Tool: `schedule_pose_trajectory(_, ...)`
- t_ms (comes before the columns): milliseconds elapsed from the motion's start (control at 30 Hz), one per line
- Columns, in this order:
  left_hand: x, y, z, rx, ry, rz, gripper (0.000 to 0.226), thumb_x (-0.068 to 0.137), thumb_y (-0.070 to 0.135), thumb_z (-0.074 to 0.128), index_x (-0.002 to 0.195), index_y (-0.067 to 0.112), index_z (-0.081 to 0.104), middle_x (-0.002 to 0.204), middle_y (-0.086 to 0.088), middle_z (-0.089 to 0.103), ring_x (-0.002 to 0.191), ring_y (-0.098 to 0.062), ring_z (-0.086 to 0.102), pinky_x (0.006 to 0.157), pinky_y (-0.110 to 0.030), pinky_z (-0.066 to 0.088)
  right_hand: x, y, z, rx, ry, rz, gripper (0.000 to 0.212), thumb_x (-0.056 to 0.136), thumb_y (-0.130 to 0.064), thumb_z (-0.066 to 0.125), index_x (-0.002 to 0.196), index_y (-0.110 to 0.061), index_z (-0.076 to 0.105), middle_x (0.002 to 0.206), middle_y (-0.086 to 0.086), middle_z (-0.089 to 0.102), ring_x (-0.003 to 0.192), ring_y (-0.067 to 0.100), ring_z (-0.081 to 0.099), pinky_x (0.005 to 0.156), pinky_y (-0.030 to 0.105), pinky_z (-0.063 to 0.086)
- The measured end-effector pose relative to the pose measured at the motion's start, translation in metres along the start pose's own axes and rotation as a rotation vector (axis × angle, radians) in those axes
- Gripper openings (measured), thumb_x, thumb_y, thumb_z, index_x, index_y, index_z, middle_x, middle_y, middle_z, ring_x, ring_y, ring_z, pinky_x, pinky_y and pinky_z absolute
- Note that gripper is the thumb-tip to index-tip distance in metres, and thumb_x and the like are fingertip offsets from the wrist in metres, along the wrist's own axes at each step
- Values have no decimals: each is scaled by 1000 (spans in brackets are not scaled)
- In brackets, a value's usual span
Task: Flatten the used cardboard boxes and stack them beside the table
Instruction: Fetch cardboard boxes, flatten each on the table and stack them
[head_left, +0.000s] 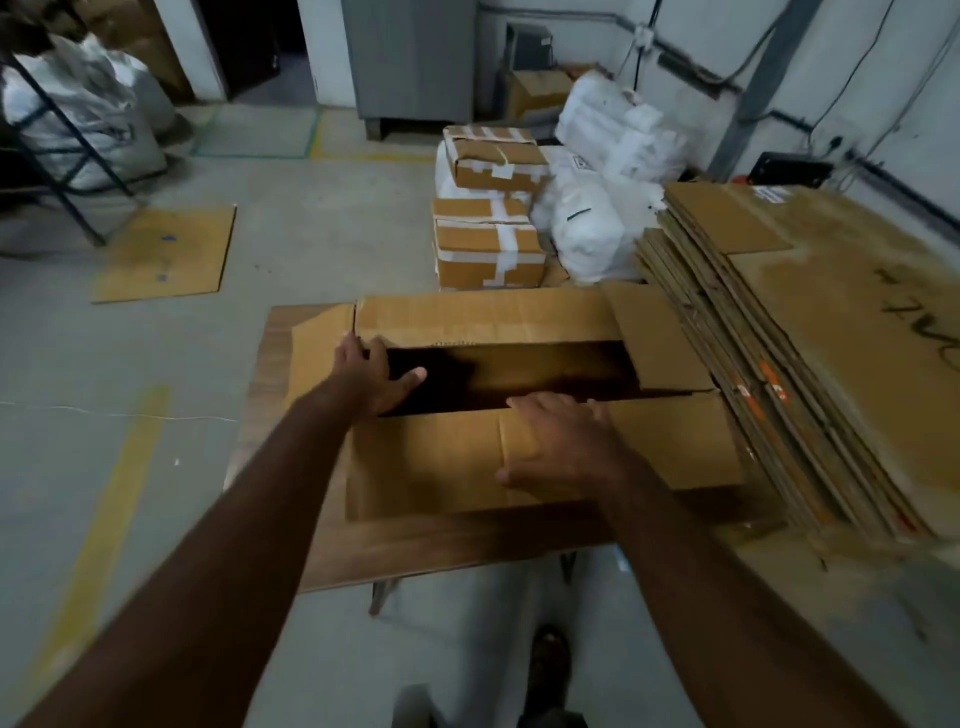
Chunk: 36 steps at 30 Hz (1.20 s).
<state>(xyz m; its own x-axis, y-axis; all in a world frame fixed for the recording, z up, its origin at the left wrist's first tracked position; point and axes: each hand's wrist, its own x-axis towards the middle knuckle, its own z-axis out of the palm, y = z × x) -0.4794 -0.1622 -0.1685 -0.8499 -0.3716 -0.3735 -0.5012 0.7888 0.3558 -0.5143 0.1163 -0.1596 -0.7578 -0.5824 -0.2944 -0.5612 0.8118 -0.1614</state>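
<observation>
While the open cardboard box (519, 395) lies on the wooden desk (415, 545), its near flap is pressed flat by the right hand (561, 447), whose fingers are spread and straight upon the card. The left hand (376, 376) is placed at the left corner of the opening, its fingers reaching over the edge into the dark interior; whether they are curled round the wall cannot be told. The step is judged to be the collapsing of the box. It is best done if the corner is pushed sideways along its creases while the near flap is kept pinned, so that the walls fold without tearing. Just to the right, touching the box, a stack of flattened boxes (810, 332) is seen, onto which the finished piece is presumably to be laid.
</observation>
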Motion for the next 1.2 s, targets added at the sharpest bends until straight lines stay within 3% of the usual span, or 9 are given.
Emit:
schedule_pose_trajectory(67,-7,5,26,90,130,-49,95,95,75,35,162,18,-2,169,-13,-14,156,-36,-8,114,-74,12,4,-4,18,-103,84,27,98,78,-78,63,157,-33,24,161,-2,33,148,24,28,121,58,13)
schedule_pose_trajectory(200,-28,15,55,196,304,-25,88,98,72,17,161,16,-9,169,-12,-17,156,-37,-10,111,-79,11,13,-16,37,-177,241,82,86,81,-75,64,147,-29,35,148,2,46,137,27,41,118,55,20)
schedule_pose_trajectory(400,-21,-4,62,177,422,-13,82,96,73,16,160,31,-12,169,-9,-15,156,-37,-2,110,-80,14,27,-5,27,-10,193,-8,82,81,-83,54,145,-33,41,146,-1,48,136,25,42,117,49,20)
schedule_pose_trajectory(533,-17,-4,65,175,437,-27,81,95,72,18,161,33,-7,170,-10,-10,155,-37,0,110,-80,17,29,31,10,170,250,182,72,102,-68,28,156,-21,34,164,10,32,153,28,23,125,50,10)
schedule_pose_trajectory(633,-17,-5,64,147,434,-23,84,91,76,13,161,36,-10,170,-13,-5,155,-38,1,109,-80,17,28,62,0,51,226,340,84,101,-71,17,163,-14,13,170,19,1,158,33,-5,125,52,-1)
schedule_pose_trajectory(700,-16,-5,60,136,412,-20,89,84,78,9,160,38,-14,170,-13,-5,155,-37,0,109,-78,17,23,90,-8,-66,332,394,88,100,-71,22,163,-12,5,169,22,-7,156,37,-11,123,51,-8)
schedule_pose_trajectory(800,-13,-6,60,134,401,-20,92,81,81,13,158,43,-18,170,-9,-7,155,-36,0,108,-79,18,20,140,-24,-36,456,463,90,99,-69,36,163,-12,7,169,23,-5,156,39,-10,123,51,-9)
schedule_pose_trajectory(1000,1,-9,56,127,286,-95,105,72,93,28,146,53,-34,169,-5,-17,155,-39,-6,107,-80,22,23,205,-13,308,228,471,90,100,-65,43,164,-16,2,171,13,4,157,34,8,122,53,19)
schedule_pose_trajectory(1200,2,8,54,74,280,-183,111,72,81,49,133,62,-42,169,-4,-17,153,-43,-7,109,-81,17,35,204,-1,76,364,391,87,101,-64,35,163,-12,3,171,16,2,157,34,1,126,56,5)
